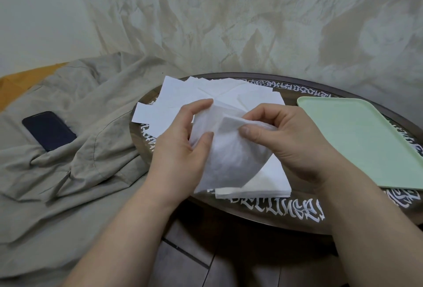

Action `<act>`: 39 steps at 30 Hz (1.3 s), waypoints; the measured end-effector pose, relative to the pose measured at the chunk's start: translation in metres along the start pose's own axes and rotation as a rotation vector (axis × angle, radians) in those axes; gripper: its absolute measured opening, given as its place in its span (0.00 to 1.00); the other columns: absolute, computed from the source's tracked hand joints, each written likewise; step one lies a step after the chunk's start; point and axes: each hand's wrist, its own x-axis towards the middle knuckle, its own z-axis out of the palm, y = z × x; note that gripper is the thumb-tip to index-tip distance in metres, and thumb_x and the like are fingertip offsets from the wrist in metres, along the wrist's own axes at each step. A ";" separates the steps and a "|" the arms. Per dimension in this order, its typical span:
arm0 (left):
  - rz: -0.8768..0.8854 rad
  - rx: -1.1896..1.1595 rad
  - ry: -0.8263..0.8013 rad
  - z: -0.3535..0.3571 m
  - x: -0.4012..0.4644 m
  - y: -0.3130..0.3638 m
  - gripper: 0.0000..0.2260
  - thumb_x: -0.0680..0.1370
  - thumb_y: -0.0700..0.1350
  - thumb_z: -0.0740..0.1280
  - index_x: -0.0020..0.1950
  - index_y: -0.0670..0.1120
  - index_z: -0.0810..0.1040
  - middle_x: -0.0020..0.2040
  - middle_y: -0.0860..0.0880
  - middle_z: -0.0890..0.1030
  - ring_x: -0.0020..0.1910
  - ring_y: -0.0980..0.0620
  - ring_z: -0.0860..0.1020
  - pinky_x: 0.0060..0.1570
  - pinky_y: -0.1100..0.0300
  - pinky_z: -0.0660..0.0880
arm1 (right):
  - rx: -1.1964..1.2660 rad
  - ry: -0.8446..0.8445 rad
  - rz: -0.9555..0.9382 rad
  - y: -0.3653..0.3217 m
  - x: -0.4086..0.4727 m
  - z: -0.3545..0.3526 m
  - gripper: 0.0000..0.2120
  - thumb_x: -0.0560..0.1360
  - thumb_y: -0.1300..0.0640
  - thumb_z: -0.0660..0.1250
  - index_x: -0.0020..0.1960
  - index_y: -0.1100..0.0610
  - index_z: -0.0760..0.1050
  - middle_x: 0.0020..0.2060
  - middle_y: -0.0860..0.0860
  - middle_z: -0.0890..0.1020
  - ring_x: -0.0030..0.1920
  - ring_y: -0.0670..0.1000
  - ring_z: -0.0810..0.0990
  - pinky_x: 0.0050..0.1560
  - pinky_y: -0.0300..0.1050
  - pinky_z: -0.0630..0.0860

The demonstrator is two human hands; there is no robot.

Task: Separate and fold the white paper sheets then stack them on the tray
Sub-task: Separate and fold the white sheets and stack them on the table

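Observation:
A soft white paper sheet [229, 158] is lifted above the round table, bent and partly peeled apart. My left hand [183, 147] pinches its left edge between thumb and fingers. My right hand [286, 135] pinches the top right corner layer. Under the sheet lies a neat stack of white sheets [258, 186]. Behind it, loose white sheets [194, 97] are spread in a fan. A pale green tray [366, 140] with nothing on it rests on the right side of the table.
The dark round table [274, 213] has white lettering round its rim. A beige cloth [80, 149] covers the surface to the left, with a dark phone [49, 130] on it. A curtain hangs behind. Tiled floor shows below the table.

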 end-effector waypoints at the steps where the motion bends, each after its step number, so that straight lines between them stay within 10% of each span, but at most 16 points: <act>1: 0.001 0.002 0.006 0.001 0.000 0.000 0.17 0.75 0.46 0.65 0.59 0.65 0.73 0.51 0.54 0.83 0.50 0.50 0.82 0.52 0.42 0.78 | 0.004 -0.001 -0.007 -0.001 0.000 0.000 0.08 0.72 0.65 0.72 0.38 0.54 0.82 0.38 0.50 0.83 0.42 0.48 0.80 0.47 0.46 0.74; 6: -0.060 -0.108 0.039 0.005 0.000 0.001 0.03 0.74 0.48 0.67 0.45 0.55 0.80 0.43 0.56 0.84 0.44 0.54 0.82 0.48 0.48 0.79 | 0.027 -0.029 -0.012 -0.002 -0.001 0.001 0.08 0.72 0.65 0.73 0.38 0.54 0.82 0.37 0.50 0.82 0.42 0.48 0.79 0.47 0.46 0.73; 16: -0.079 -0.225 -0.021 0.004 -0.002 0.006 0.07 0.73 0.49 0.67 0.42 0.57 0.85 0.43 0.44 0.84 0.40 0.56 0.79 0.43 0.58 0.76 | 0.075 -0.004 -0.001 0.001 0.001 -0.001 0.06 0.71 0.66 0.73 0.38 0.57 0.81 0.37 0.48 0.83 0.41 0.46 0.79 0.46 0.41 0.74; 22: -0.063 -0.249 -0.042 0.004 -0.003 0.009 0.07 0.74 0.46 0.66 0.42 0.54 0.84 0.39 0.57 0.85 0.40 0.62 0.80 0.42 0.68 0.76 | 0.071 0.007 -0.001 0.003 0.001 0.000 0.05 0.71 0.67 0.73 0.39 0.59 0.81 0.39 0.50 0.83 0.42 0.46 0.79 0.46 0.42 0.74; 29: -0.088 -0.251 -0.064 0.004 -0.004 0.009 0.09 0.69 0.57 0.70 0.44 0.55 0.86 0.43 0.49 0.86 0.42 0.56 0.82 0.43 0.60 0.79 | 0.062 0.013 0.011 0.002 0.001 0.000 0.05 0.71 0.66 0.73 0.39 0.57 0.82 0.38 0.50 0.83 0.41 0.48 0.80 0.47 0.46 0.76; 39: -0.087 -0.232 -0.052 0.006 -0.005 0.007 0.06 0.71 0.46 0.72 0.46 0.54 0.85 0.44 0.52 0.87 0.45 0.51 0.85 0.49 0.49 0.82 | 0.065 0.020 0.008 0.000 0.001 0.002 0.05 0.71 0.66 0.72 0.40 0.58 0.81 0.36 0.50 0.83 0.40 0.47 0.80 0.44 0.43 0.77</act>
